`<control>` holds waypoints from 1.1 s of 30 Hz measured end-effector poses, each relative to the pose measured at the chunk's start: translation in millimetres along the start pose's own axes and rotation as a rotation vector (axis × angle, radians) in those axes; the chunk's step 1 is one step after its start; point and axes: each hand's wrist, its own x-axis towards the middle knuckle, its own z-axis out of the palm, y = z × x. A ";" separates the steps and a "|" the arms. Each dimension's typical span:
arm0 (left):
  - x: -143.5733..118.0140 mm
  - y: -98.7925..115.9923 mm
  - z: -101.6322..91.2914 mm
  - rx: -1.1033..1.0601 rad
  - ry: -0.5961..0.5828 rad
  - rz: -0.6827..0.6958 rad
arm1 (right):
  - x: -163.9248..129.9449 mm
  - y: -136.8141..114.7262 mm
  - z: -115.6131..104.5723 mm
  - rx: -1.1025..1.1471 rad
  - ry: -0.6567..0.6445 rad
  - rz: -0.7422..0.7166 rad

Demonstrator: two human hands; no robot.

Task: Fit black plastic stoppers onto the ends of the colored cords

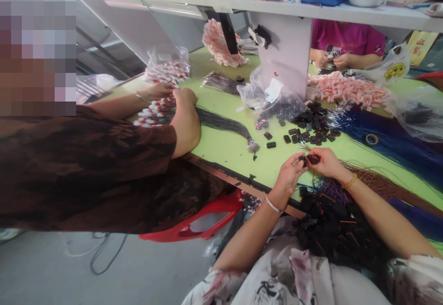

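- A small black plug (312,158) with a red spot is pinched between the fingertips of both hands at lower centre-right of the frame, just above the near table edge.
- The left hand (290,172) is closed on the plug's left end; the right hand (327,163) is closed on its right end, and brown wires (380,182) trail away to the right.
- The step in hand is judged to be fitting a wire into the plug; a fine, steady push is called for.
- Loose black plugs (309,129) lie scattered just above, within easy reach.
- A heap of finished wired plugs (332,226) rests in the lap below.
- The green table (224,146) is bare left of the hands; a co-worker's arm (185,120) bounds that room.
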 end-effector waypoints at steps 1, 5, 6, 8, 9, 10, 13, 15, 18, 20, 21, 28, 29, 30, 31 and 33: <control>0.1 0.0 0.2 0.005 0.004 0.006 | 0.2 0.5 0.3 0.004 -0.001 -0.004; 1.1 0.5 0.9 0.001 0.020 -0.001 | 1.4 8.1 5.0 0.070 0.017 0.007; 1.5 0.7 0.8 -0.007 0.019 -0.006 | 1.8 10.2 6.2 0.090 0.026 0.023; 2.3 1.2 0.0 -0.015 0.008 -0.016 | 2.6 13.0 7.9 0.121 0.041 0.053; 2.7 1.3 -0.7 -0.016 0.002 -0.018 | 3.0 13.7 8.3 0.135 0.040 0.059; 3.0 1.4 -1.5 -0.016 -0.001 -0.020 | 3.4 14.0 8.4 0.148 0.037 0.056; 3.3 0.3 -3.5 -0.013 -0.011 -0.021 | 4.4 13.8 8.4 0.190 0.028 0.039; 3.0 -1.3 -3.7 -0.002 -0.017 -0.010 | 4.5 14.0 9.3 0.211 0.014 0.042; 2.1 -3.3 -2.7 0.026 -0.021 0.022 | 3.6 14.4 11.3 0.210 -0.003 0.065; 1.6 -3.5 -2.4 0.031 -0.023 0.030 | 2.3 13.6 11.1 0.181 -0.010 0.050; 1.6 -3.3 -2.5 0.027 -0.021 0.027 | 1.6 12.8 10.4 0.161 -0.012 0.032; 1.7 -2.5 -1.3 0.042 -0.004 0.025 | 0.6 5.6 6.7 0.024 -0.040 0.003; 1.6 -2.3 -0.4 0.049 -0.003 0.030 | 1.0 4.9 6.9 0.015 -0.044 0.007; 1.2 -2.0 0.3 0.053 0.000 0.029 | 1.4 4.3 6.6 0.013 -0.045 0.006; 0.6 -1.3 0.6 0.055 0.004 0.026 | 1.9 3.7 5.7 0.021 -0.040 0.000; -1.9 1.0 -0.1 0.069 0.023 0.038 | 2.9 2.2 0.8 0.066 0.001 -0.009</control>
